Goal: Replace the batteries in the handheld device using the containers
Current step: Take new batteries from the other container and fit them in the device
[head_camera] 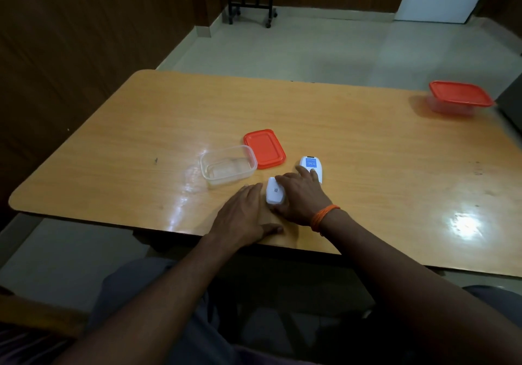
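Observation:
A white handheld device lies near the table's front edge. One end with a blue label (310, 163) and another white part with a small code sticker (274, 193) show. My right hand (300, 198) lies over the stretch between them, so I cannot tell whether they are joined. Its fingertips rest on the labelled end, and thumb and forefinger hold the stickered part. My left hand (243, 215) rests flat on the table just left of it, holding nothing. An open clear container (209, 175) stands to the left, its red lid (264, 148) lying beside it. No batteries are visible.
A second clear container with its red lid on (459, 97) stands at the table's far right corner. The wooden table (141, 127) has a glossy top with glare patches. Beyond it are a tiled floor and a wheeled black stand (250, 0).

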